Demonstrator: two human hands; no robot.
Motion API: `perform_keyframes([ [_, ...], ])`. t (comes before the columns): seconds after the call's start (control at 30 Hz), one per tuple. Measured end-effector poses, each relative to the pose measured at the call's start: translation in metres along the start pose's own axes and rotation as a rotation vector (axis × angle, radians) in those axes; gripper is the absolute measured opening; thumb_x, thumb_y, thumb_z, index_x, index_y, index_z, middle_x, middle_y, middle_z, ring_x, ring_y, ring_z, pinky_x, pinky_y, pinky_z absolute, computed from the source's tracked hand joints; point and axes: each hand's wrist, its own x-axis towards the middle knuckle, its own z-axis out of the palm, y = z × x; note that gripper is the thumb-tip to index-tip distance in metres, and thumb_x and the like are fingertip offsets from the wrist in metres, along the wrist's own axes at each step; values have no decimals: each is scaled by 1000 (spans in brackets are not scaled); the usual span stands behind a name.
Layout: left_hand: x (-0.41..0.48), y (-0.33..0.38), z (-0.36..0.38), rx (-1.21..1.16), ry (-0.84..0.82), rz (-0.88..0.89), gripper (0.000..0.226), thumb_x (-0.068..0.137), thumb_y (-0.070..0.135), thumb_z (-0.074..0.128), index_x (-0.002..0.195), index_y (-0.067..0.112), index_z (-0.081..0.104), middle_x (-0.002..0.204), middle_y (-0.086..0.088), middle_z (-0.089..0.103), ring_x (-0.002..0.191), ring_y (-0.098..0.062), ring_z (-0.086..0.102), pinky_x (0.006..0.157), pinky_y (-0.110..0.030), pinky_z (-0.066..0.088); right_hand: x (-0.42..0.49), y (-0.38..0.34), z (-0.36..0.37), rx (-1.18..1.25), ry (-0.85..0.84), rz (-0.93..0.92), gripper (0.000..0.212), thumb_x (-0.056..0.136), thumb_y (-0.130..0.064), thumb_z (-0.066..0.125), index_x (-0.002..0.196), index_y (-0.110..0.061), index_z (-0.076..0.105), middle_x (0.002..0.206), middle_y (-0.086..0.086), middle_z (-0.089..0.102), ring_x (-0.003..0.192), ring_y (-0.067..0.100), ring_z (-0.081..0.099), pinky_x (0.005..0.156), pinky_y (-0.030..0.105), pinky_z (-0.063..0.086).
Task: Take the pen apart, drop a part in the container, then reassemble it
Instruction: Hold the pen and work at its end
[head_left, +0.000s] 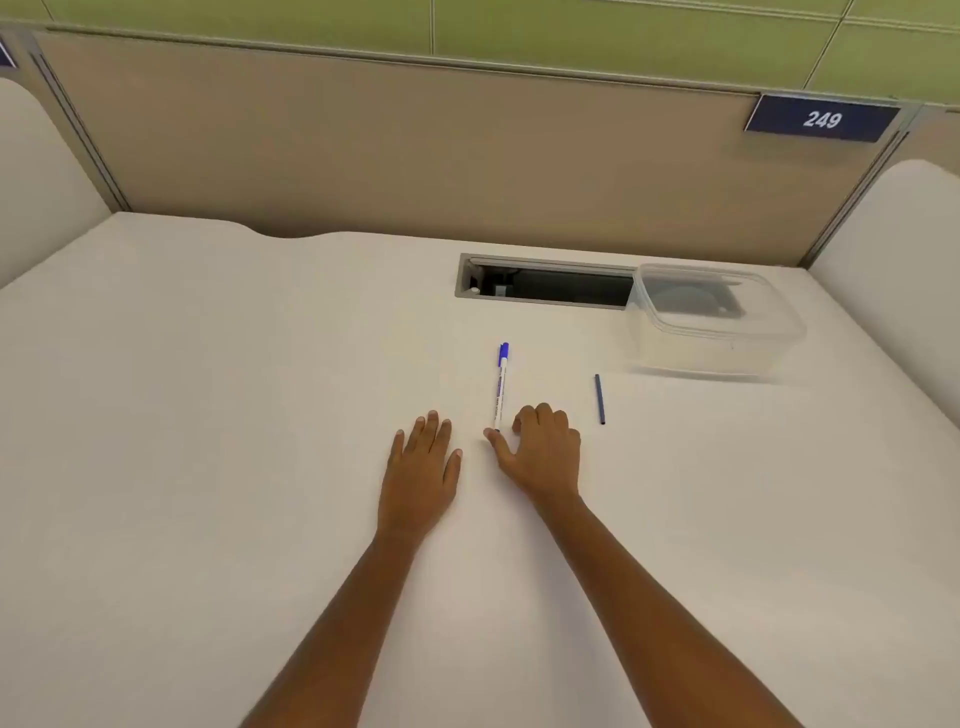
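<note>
Pen (500, 387) lies on open desk (208, 415); left hand (421, 467) flat, right hand (543, 452) curled at its end, grip unclear.

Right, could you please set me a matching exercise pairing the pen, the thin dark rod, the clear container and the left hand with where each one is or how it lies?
Things:
1. pen
2. thin dark rod
3. clear container
4. left hand

Places or states:
A. flat on the desk, fingers straight
B. far right, at the end of the cable slot
C. lying alone, right of the right hand
D. blue cap pointing away, near end by the right hand

Pairs: 1-D, 2-C, 3-B, 4-A.
</note>
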Motion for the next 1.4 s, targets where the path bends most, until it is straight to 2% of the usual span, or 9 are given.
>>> perform_keyframes([
  [0.4,0,0,1,-48,77,17,46,97,26,31,141,11,30,153,-10,25,142,-23,22,117,-37,10,9,-3,-1,56,24,141,22,88,-22,46,94,-6,58,100,11,60,96,29,50,78,37,37],
  [0.6,-1,0,0,-114,100,26,43,98,24,31,139,11,33,153,-8,26,142,-19,22,117,-31,8,-1,3,-14,538,53,279,15,85,-17,54,86,-5,63,93,10,66,89,26,59,79,36,45],
  [0.7,-3,5,-6,-430,106,-55,41,97,21,37,136,10,39,149,-7,34,141,-17,23,115,-27,11,-10,4,-21,796,55,328,9,85,-14,56,82,-8,63,87,6,66,80,19,57,66,21,43],
  [0.77,-4,14,-13,-761,143,-193,38,95,21,43,132,9,45,142,-8,45,136,-18,34,112,-28,23,-16,4,-24,882,51,323,10,86,-12,55,80,-12,63,81,3,64,76,17,54,59,8,39],
  [0.9,0,30,-28,-1302,129,-350,25,93,19,48,116,14,56,114,2,61,110,-14,52,90,-12,40,-25,1,-32,966,45,264,11,87,-10,55,80,-14,63,75,2,63,75,17,55,59,4,38],
  [1.0,-2,35,-31,-1635,26,-342,20,92,14,48,109,19,57,102,4,65,97,-12,63,85,-19,51,-32,0,-38,965,75,207,10,85,-10,57,81,-16,63,73,-5,64,74,15,57,62,4,40],
  [1.17,-4,43,-34,-1903,28,-417,12,90,7,50,89,10,62,83,0,74,78,-13,72,66,-20,58,-38,-1,-44,895,117,101,14,84,-6,60,85,-20,65,84,-8,66,83,13,61,68,5,43],
  [1.27,-3,46,-37,-1953,48,-441,11,90,8,50,84,8,59,75,-2,76,74,-15,73,62,-20,58,-40,0,-46,695,166,-23,15,84,-2,59,93,-11,67,88,-1,66,88,19,58,74,14,41],
  [1.4,-1,50,-41,-1973,65,-446,11,91,9,48,84,8,56,77,-5,75,73,-15,73,62,-20,58,-38,1,-52,319,277,-245,9,81,-1,60,88,-2,67,77,13,67,75,31,57,71,24,37],
])
